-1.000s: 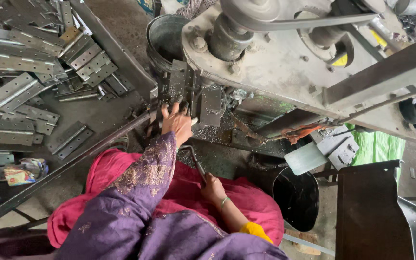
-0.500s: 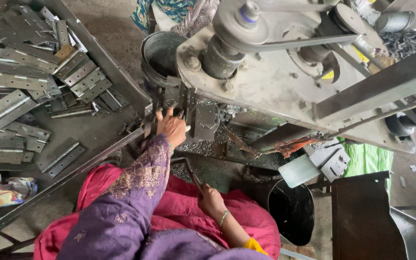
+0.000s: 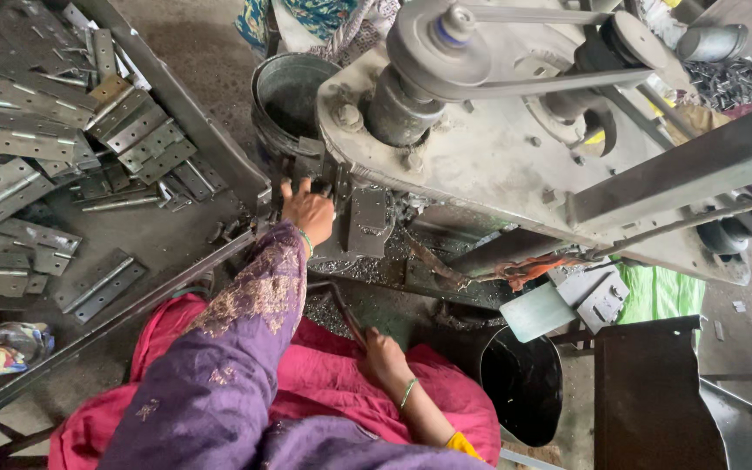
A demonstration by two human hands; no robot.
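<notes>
- The grey press machine [image 3: 515, 165], with a belt pulley on top, fills the upper right and serves as landmark.
- A surface [image 3: 176, 235] left of the machine carries a heap of flat metal hinge plates [image 3: 36, 165].
- A grey metal bucket [image 3: 293, 96] stands against the machine's left side; a black bucket [image 3: 524, 383] sits below the machine.
- The left hand [image 3: 308, 211] reaches to the machine's front, fingers spread and pressed against the small metal block [image 3: 367, 222] there; whether it grips anything cannot be told.
- The right hand [image 3: 385, 352], below the machine, is closed round a thin dark lever [image 3: 345, 309].
</notes>
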